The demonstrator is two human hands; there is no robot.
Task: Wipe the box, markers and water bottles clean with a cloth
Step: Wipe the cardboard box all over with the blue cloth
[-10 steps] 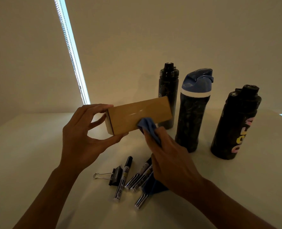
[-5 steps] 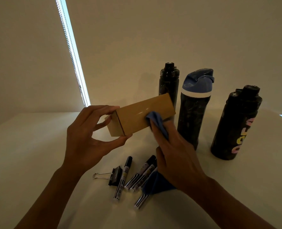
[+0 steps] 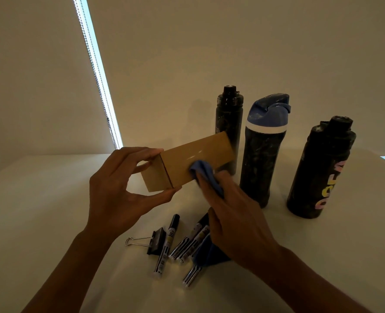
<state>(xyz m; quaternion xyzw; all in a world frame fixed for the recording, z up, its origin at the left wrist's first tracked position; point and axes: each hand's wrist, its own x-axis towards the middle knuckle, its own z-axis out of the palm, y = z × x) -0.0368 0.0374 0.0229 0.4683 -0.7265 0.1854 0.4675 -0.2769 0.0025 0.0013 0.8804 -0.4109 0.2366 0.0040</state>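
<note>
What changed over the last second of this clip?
The right hand slid the blue cloth rightward along the box face, then back left. The left hand turned the box slightly, showing more of its near end. Grips unchanged; markers, binder clip and bottles stayed put.

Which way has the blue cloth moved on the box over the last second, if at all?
Yes. The blue cloth slid right along the box toward the slim black bottle, then back left to about where it began.
</note>
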